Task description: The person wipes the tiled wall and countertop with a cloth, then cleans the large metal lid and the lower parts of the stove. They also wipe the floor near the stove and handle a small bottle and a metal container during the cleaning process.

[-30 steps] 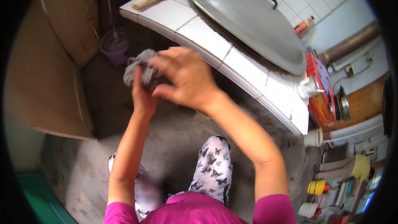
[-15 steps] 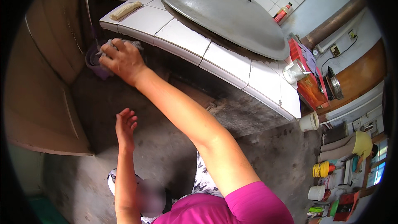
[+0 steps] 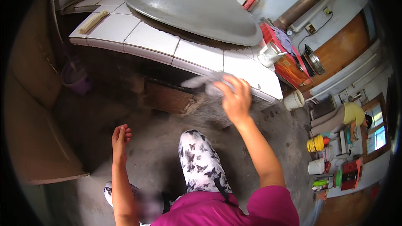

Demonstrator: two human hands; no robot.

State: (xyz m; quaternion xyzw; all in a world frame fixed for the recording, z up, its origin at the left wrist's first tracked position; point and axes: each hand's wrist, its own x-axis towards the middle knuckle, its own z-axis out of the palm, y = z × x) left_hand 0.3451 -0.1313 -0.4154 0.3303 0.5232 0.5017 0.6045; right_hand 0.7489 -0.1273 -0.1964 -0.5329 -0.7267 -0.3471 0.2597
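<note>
Lid (image 3: pixel 190 10) on counter (image 3: pixel 155 39); bucket (image 3: pixel 75 79) below left.

- Short-sleeved magenta top, sleeves ending above the elbows.
- Both forearms bare; no watch, bracelet or rings visible on left hand (image 3: pixel 120 136) or right hand (image 3: pixel 235 98).
- White trousers (image 3: pixel 200 165) printed all over with small black butterflies.
- Dark strap or cord hanging at the waist.
</note>
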